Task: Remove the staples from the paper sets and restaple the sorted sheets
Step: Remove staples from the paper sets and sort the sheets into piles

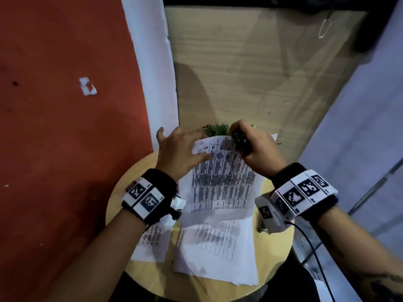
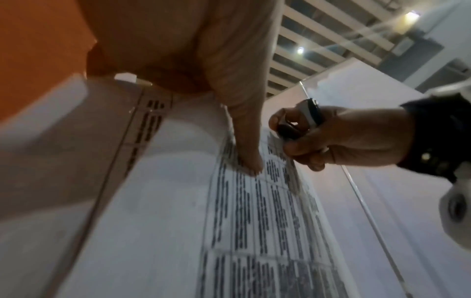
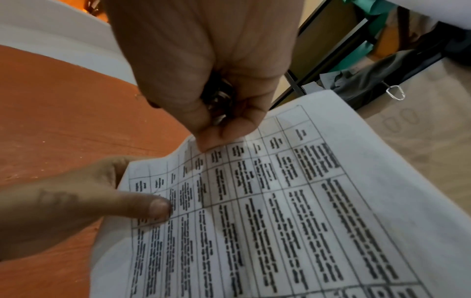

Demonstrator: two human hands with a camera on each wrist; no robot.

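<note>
- Wall [image 1: 65, 127], red, stands at far left; a white scrap is stuck to it.
- Left hand [image 1: 176, 149] holds the upper left part of the paper set [image 1: 222, 184], thumb [image 3: 142, 205] pressed on the printed table, fingers apparently behind the sheet. Grip: partly closed, a pinch on the paper only.
- Paper set is raised and tilted above the round desk [image 1: 122, 192]; its top corner curls over near the left fingers.
- Loose sheets [image 1: 216, 253] lie flat on the desk beneath it, a second loose page [image 1: 150, 243] just beside them under the left wrist.
- Right hand [image 1: 257, 149] is at the top edge of the set, fingers curled tightly round a small dark staple remover [image 1: 239, 140]. Grip: closed on the tool; whether its teeth have the staple cannot be told.
- Plant [image 1: 218, 129], green, sits just behind the paper.
- Judgement: step in hand is pulling the staple. To do it well, keep the left thumb close to the stapled corner so the sheets stay taut, seat the teeth fully under the staple crown, and lift straight off the page; a sideways pull risks tearing the corner.
</note>
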